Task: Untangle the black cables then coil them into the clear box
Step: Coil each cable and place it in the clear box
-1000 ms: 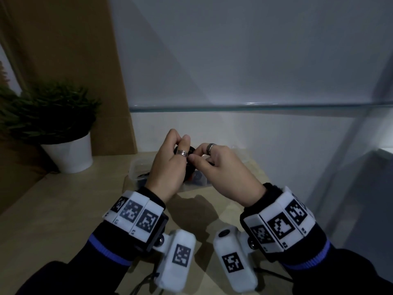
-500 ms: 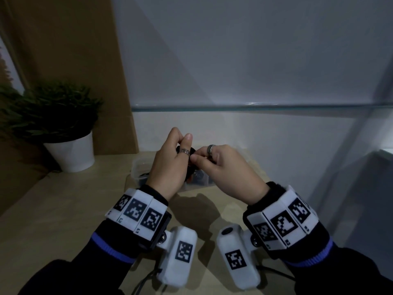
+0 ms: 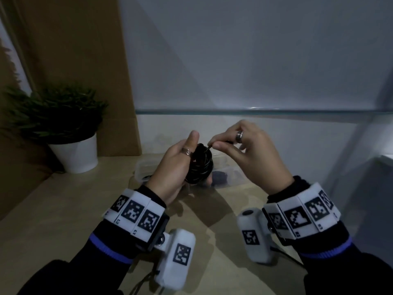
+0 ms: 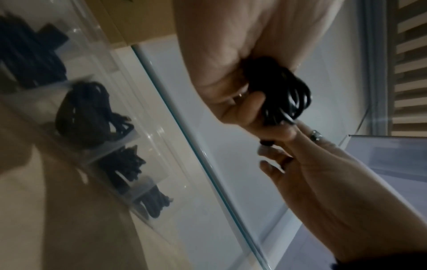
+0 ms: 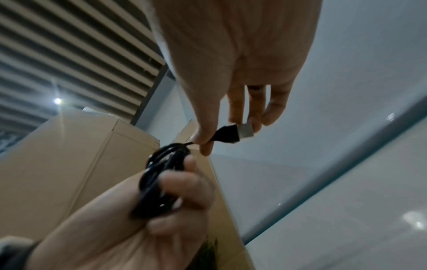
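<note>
My left hand (image 3: 180,165) grips a tight coil of black cable (image 3: 201,165), held up above the table; the same coil (image 5: 159,180) shows wrapped by the left fingers in the right wrist view. My right hand (image 3: 240,152) pinches the cable's free end just behind its black USB plug (image 5: 227,136) with a metal tip. The coil (image 4: 284,93) and the pinching right hand (image 4: 307,160) also show in the left wrist view. Behind the hands the clear box (image 3: 146,169) lies on the table, holding other coiled black cables (image 4: 90,113) in its compartments.
A potted plant (image 3: 63,126) in a white pot stands at the back left of the light wooden table (image 3: 63,209). A brown board (image 3: 80,71) leans behind it. A glass panel edge (image 3: 255,111) runs along the back wall. White camera units hang under both wrists.
The hands have parted slightly: my right hand drew the plug end up and to the right out of the coil, which now shows plainly in my left hand.
</note>
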The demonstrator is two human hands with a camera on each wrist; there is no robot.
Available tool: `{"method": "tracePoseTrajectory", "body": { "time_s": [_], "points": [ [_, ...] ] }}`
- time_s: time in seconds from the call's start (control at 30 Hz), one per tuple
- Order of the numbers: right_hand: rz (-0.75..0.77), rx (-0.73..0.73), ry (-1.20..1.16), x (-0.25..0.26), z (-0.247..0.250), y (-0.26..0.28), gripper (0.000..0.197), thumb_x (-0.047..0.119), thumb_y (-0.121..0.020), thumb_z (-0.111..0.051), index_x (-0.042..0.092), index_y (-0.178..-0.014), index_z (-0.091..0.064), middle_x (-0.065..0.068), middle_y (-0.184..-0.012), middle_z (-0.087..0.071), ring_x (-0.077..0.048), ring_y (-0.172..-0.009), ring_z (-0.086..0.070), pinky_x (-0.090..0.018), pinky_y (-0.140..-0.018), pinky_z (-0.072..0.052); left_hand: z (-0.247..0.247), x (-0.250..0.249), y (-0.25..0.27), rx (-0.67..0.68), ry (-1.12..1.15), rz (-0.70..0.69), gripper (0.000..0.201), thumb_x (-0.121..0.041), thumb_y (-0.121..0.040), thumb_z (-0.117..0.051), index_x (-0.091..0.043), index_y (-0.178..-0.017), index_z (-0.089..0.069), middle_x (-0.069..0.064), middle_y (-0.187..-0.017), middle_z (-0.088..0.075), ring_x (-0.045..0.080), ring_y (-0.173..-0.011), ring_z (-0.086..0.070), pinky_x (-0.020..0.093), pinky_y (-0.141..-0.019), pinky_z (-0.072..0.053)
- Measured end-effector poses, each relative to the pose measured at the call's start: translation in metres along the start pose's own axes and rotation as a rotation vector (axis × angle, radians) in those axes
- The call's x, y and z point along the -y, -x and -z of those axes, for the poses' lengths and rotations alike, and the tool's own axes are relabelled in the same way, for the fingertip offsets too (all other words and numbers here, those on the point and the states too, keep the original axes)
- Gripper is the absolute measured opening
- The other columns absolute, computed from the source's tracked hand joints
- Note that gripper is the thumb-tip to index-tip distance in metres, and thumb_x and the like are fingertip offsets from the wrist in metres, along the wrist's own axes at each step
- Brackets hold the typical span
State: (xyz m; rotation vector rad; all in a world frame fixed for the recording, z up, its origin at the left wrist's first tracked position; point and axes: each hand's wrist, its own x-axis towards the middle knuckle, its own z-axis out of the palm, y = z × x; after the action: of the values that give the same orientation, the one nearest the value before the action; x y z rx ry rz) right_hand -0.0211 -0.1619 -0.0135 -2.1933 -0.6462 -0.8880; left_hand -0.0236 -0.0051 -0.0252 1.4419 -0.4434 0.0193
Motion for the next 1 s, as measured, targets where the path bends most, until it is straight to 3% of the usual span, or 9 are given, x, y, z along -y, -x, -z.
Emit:
{"method": "tracePoseTrajectory", "body": {
  "time_s": [0.03, 0.1, 0.2, 0.37, 0.53, 0.67, 0.73, 0.83, 1.0],
  "points": [
    [-0.057, 0.025, -0.101, 0.002, -0.004, 0.000, 0.013, 0.034, -0.084, -0.061, 0.029, -0.090, -0.073, 0.012, -0.080, -0.059, -0.004, -0.077, -0.055, -0.015, -0.074, -0.042, -0.001, -0.001, 0.000, -0.035, 0.034, -0.010, 0.063, -0.056, -0.079, -0.039, 0.005, -0.094, -0.050, 0.020, -0.059, -0.056, 0.027, -0.047, -0.054, 0.025, -0.046, -0.046],
    [-0.172, 0.067, -0.258, 0.007, -0.012, 0.001, 0.010, 0.022, -0.086, -0.064, 0.023, -0.091, -0.073, 0.004, -0.080, -0.070, -0.007, -0.072, -0.064, -0.030, -0.075, -0.055, -0.002, 0.001, -0.001, -0.153, 0.046, -0.031, 0.070, -0.057, -0.077, -0.040, 0.007, -0.104, -0.049, 0.022, -0.074, -0.061, 0.028, -0.062, -0.062, 0.030, -0.056, -0.053],
    [-0.289, 0.073, -0.397, 0.011, -0.023, 0.004, 0.010, 0.014, -0.087, -0.063, 0.019, -0.091, -0.070, -0.005, -0.083, -0.074, -0.015, -0.076, -0.070, -0.041, -0.078, -0.057, -0.002, 0.004, -0.004, -0.315, -0.027, -0.047, 0.053, -0.053, -0.087, -0.039, -0.003, -0.098, -0.052, 0.011, -0.083, -0.059, 0.018, -0.075, -0.061, 0.026, -0.057, -0.051],
    [-0.449, 0.080, -0.594, 0.017, -0.029, 0.007, 0.006, 0.005, -0.087, -0.062, 0.009, -0.082, -0.063, -0.018, -0.080, -0.071, -0.022, -0.073, -0.068, -0.043, -0.082, -0.056, -0.001, 0.005, -0.005, -0.416, -0.181, -0.112, 0.036, -0.045, -0.096, -0.034, -0.015, -0.081, -0.045, 0.002, -0.076, -0.049, 0.014, -0.075, -0.052, 0.030, -0.070, -0.041],
    [-0.499, 0.105, -0.689, 0.022, -0.031, 0.009, 0.009, 0.001, -0.089, -0.057, 0.006, -0.083, -0.061, -0.020, -0.079, -0.068, -0.025, -0.074, -0.064, -0.041, -0.082, -0.056, 0.001, 0.007, -0.006, -0.427, -0.292, -0.147, 0.036, -0.043, -0.098, -0.030, -0.011, -0.088, -0.045, 0.005, -0.077, -0.046, 0.016, -0.073, -0.047, 0.030, -0.066, -0.037],
    [-0.559, 0.109, -0.783, 0.025, -0.032, 0.010, 0.008, 0.003, -0.091, -0.055, 0.007, -0.087, -0.060, -0.020, -0.085, -0.067, -0.025, -0.076, -0.063, -0.035, -0.080, -0.056, 0.004, 0.008, -0.005, -0.431, -0.358, -0.164, 0.035, -0.043, -0.098, -0.028, -0.015, -0.082, -0.041, 0.003, -0.073, -0.043, 0.014, -0.069, -0.044, 0.027, -0.061, -0.034],
    [-0.566, 0.112, -0.810, 0.027, -0.033, 0.011, 0.003, 0.007, -0.088, -0.061, 0.006, -0.090, -0.061, -0.019, -0.087, -0.069, -0.023, -0.076, -0.064, -0.031, -0.078, -0.056, 0.005, 0.007, -0.005, -0.431, -0.383, -0.168, 0.037, -0.044, -0.098, -0.027, -0.013, -0.083, -0.042, 0.002, -0.073, -0.044, 0.014, -0.068, -0.044, 0.028, -0.061, -0.034],
    [-0.573, 0.101, -0.812, 0.027, -0.035, 0.013, 0.018, 0.008, -0.079, -0.070, 0.002, -0.094, -0.060, -0.021, -0.090, -0.070, -0.026, -0.081, -0.065, -0.037, -0.082, -0.054, 0.004, 0.008, -0.006, -0.426, -0.353, -0.153, 0.037, -0.043, -0.097, -0.028, -0.014, -0.083, -0.044, 0.002, -0.073, -0.045, 0.015, -0.069, -0.045, 0.030, -0.064, -0.036],
    [-0.584, 0.042, -0.824, 0.026, -0.038, 0.014, 0.012, 0.003, -0.081, -0.069, 0.006, -0.088, -0.060, -0.020, -0.088, -0.071, -0.026, -0.080, -0.068, -0.034, -0.079, -0.056, 0.003, 0.016, -0.010, -0.420, -0.307, -0.122, 0.039, -0.045, -0.097, -0.028, -0.016, -0.078, -0.045, 0.006, -0.075, -0.049, 0.021, -0.074, -0.051, 0.035, -0.070, -0.041]
  ]
}}
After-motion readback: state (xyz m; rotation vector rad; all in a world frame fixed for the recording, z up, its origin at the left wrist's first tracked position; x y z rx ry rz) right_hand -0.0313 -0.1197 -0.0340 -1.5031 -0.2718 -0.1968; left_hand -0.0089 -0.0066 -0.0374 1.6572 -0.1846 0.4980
